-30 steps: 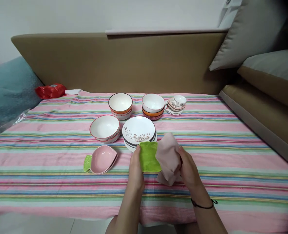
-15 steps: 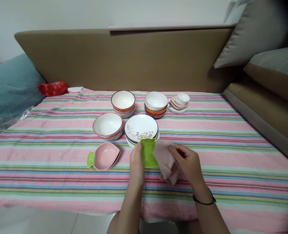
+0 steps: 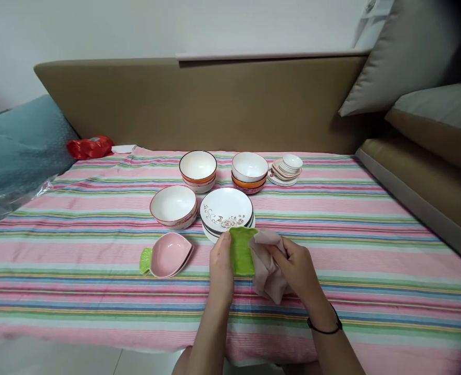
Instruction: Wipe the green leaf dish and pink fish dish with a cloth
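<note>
My left hand (image 3: 220,271) grips the left edge of a small green dish (image 3: 241,251), held just above the striped cloth. My right hand (image 3: 298,268) is closed on a pale pink cloth (image 3: 267,265), pressing it against the right side of the green dish. Right behind the dish sits a stack of white plates with a floral print (image 3: 226,209). A black band circles my right wrist.
A pink leaf-shaped dish with a green stem (image 3: 167,255) lies to the left. Stacked bowls (image 3: 174,205) (image 3: 197,169) (image 3: 250,171) and small saucers (image 3: 287,167) stand further back. The striped tablecloth (image 3: 371,234) covers the surface; a sofa back, cushions and a red packet (image 3: 90,147) surround it.
My right hand has drawn the pink cloth across the green dish, from bunched up high to lower on its right side. The view shifted slightly.
</note>
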{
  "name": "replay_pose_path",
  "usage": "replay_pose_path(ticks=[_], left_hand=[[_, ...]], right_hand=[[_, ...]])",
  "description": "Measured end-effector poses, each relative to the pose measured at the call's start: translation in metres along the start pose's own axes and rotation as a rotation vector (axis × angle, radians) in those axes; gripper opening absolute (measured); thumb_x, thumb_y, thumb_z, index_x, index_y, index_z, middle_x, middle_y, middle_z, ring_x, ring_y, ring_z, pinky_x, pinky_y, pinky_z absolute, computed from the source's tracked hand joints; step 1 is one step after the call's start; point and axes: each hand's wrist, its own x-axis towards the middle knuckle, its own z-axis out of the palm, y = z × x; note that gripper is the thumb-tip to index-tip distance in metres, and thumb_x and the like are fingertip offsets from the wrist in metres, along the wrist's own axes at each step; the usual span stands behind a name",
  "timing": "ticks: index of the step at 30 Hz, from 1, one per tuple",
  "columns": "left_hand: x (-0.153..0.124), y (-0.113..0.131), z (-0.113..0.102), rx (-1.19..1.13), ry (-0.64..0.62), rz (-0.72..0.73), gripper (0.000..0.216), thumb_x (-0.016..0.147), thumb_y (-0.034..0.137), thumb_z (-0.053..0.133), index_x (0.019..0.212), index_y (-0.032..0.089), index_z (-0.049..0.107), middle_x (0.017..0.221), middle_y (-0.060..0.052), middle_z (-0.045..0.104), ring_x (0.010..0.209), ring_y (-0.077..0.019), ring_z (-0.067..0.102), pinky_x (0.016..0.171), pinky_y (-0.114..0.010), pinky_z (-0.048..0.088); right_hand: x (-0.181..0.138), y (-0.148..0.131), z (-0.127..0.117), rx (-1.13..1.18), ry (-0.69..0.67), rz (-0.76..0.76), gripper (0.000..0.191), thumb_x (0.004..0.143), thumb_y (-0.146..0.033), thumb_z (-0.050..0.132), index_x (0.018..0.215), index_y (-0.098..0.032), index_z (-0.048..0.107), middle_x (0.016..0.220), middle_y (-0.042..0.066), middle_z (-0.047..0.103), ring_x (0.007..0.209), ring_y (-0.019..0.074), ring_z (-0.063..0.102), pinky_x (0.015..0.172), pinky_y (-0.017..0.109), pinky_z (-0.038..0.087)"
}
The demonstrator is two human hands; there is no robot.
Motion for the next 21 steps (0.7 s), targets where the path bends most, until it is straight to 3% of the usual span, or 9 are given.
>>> replay_pose_path(ticks=[7, 10, 15, 21], left_hand=[[0.000, 0.000, -0.002, -0.028, 0.035, -0.008, 0.043, 0.081, 0.053, 0.053, 0.095, 0.014, 0.066, 0.090, -0.006, 0.068, 0.083, -0.0188, 0.062, 0.073, -0.028, 0.048], [0.002, 0.001, -0.001, -0.070, 0.068, 0.010, 0.041, 0.080, 0.052, 0.055, 0.093, 0.015, 0.066, 0.091, -0.005, 0.068, 0.081, -0.0173, 0.061, 0.071, -0.026, 0.048], [-0.004, 0.006, 0.010, -0.034, 0.078, 0.132, 0.035, 0.079, 0.048, 0.057, 0.081, 0.015, 0.066, 0.078, -0.002, 0.064, 0.073, -0.0143, 0.058, 0.064, -0.023, 0.046], [-0.001, 0.004, 0.008, -0.045, 0.112, 0.160, 0.037, 0.079, 0.051, 0.057, 0.078, 0.015, 0.064, 0.073, -0.001, 0.062, 0.069, -0.0139, 0.056, 0.062, -0.023, 0.046]], right_hand=[[-0.005, 0.000, 0.000, 0.164, -0.001, 0.001, 0.035, 0.087, -0.046, 0.043, 0.069, -0.018, 0.052, 0.055, -0.004, 0.042, 0.053, 0.0104, 0.038, 0.051, 0.023, 0.028], [-0.003, 0.000, -0.003, 0.314, 0.027, 0.064, 0.033, 0.082, -0.047, 0.051, 0.070, -0.016, 0.056, 0.060, -0.002, 0.046, 0.058, 0.0114, 0.040, 0.053, 0.023, 0.031], [0.003, 0.008, -0.007, 0.411, 0.199, 0.195, 0.033, 0.066, -0.039, 0.068, 0.052, -0.016, 0.049, 0.051, -0.005, 0.034, 0.053, 0.0083, 0.029, 0.047, 0.022, 0.024], [0.006, 0.017, 0.001, 0.636, 0.285, 0.279, 0.020, 0.059, -0.034, 0.073, 0.063, -0.016, 0.066, 0.056, -0.003, 0.051, 0.056, 0.0110, 0.042, 0.050, 0.023, 0.034]])
